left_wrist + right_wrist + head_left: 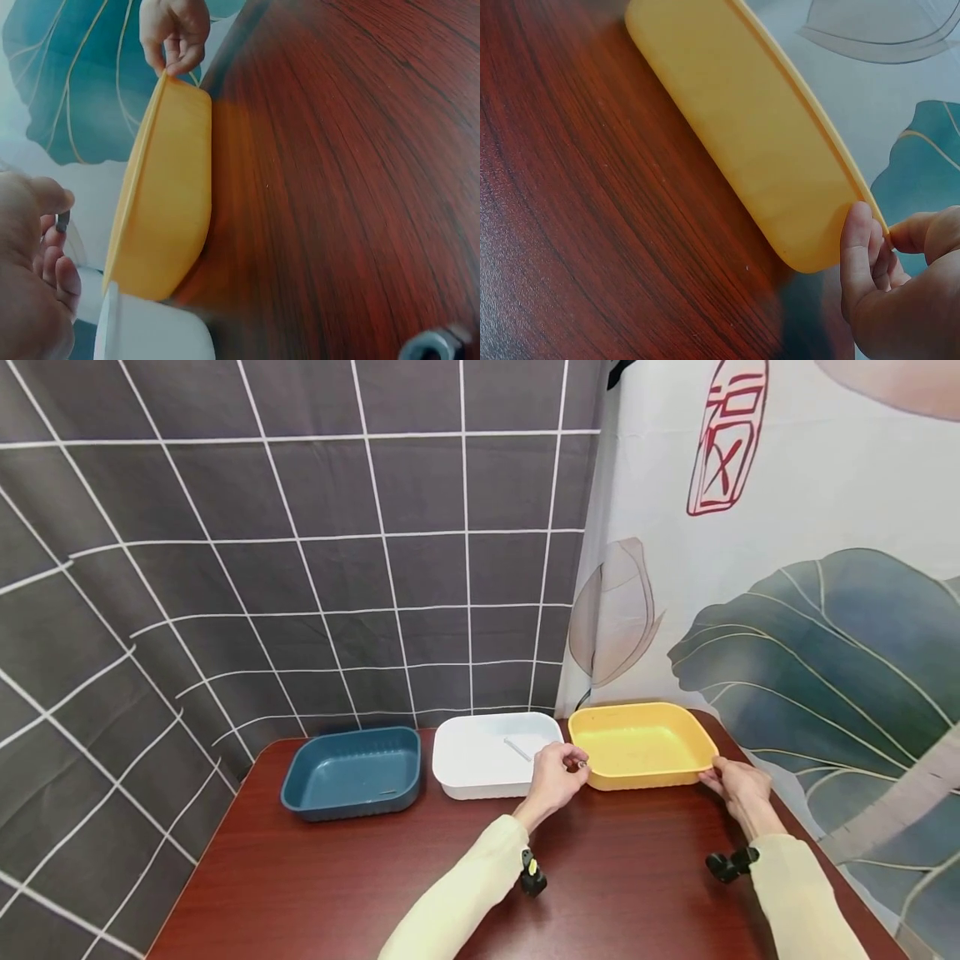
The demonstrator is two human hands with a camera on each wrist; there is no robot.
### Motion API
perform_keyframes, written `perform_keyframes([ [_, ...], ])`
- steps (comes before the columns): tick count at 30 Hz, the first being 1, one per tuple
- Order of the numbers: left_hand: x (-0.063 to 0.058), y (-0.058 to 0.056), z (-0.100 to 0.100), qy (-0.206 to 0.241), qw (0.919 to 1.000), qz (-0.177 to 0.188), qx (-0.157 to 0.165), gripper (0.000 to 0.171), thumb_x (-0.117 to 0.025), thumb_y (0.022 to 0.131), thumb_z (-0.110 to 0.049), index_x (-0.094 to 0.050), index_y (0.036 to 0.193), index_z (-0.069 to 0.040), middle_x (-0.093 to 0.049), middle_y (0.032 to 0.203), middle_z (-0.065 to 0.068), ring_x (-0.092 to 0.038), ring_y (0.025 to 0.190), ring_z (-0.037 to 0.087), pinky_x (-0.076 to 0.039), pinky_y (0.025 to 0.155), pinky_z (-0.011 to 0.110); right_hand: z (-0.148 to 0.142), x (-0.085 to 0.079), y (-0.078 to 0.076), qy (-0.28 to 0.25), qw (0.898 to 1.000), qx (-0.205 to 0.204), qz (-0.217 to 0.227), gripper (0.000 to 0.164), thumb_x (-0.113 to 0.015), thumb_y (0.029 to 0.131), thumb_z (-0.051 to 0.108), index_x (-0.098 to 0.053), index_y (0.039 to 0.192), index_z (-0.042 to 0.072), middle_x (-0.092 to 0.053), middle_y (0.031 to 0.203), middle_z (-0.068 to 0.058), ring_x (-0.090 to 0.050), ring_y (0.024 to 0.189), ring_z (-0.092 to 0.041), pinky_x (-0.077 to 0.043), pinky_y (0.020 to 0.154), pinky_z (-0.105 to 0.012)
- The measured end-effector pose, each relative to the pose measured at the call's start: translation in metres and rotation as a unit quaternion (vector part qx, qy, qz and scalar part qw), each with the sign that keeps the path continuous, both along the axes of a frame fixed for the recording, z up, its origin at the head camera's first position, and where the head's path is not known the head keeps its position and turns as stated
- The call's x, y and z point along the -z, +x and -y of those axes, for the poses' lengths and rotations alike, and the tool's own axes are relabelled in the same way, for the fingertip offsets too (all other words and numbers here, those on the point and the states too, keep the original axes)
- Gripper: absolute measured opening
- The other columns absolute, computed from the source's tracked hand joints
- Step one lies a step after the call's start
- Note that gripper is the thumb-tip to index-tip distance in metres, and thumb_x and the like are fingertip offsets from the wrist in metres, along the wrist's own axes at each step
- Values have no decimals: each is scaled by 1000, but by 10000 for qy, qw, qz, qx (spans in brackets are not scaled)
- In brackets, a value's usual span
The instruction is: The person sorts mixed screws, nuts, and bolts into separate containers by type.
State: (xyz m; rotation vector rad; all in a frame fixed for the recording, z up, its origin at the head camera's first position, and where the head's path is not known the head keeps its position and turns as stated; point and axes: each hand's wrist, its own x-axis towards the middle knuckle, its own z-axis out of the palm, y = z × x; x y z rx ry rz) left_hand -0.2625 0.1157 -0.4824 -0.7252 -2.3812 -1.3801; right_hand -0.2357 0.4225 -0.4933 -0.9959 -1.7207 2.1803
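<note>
My left hand (555,775) pinches a small metallic piece (62,221) between thumb and fingers, over the gap where the white tray and the yellow tray meet. The piece is small and grey; its kind I cannot tell. At the front right corner, my right hand (741,787) grips the rim of the yellow tray (637,779), thumb on one side and fingers on the other, as the right wrist view shows. A thin white stick (517,748) lies in the white tray (480,792), just behind the left hand.
On the left of the dark red table (360,885) stands a blue tray (348,812) with a small thin item (387,792) inside. A grey checked curtain (420,568) and a white floral curtain (645,485) hang behind the trays.
</note>
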Motion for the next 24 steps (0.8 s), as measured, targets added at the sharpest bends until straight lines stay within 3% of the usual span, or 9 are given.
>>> perform_keyframes([
  [7,3,-5,-18,-120,9996,18,-273,9,-81,77,-8,-76,85,-9,-64,76,-6,-55,73,3,-44,74,16,1,-1,2,66,9999,-42,-68,9,-54,99,5,-54,99,-4,-62,59,-5,-67,52,-14,-60,60,-24],
  [15,3,-7,-36,-473,9978,251,-386,9,-80,79,-11,-77,87,-11,-64,81,-7,-53,79,6,-43,74,16,0,2,1,50,9999,-31,-140,8,-53,99,4,-56,95,-2,-62,58,-5,-67,52,-13,-60,59,-24],
  [24,7,-12,-45,-729,9966,131,-368,10,-80,79,-12,-77,88,-11,-64,80,-7,-53,81,8,-43,74,15,1,0,2,91,9999,-51,-89,9,-54,99,5,-55,100,-4,-63,60,-5,-68,53,-14,-60,60,-24],
])
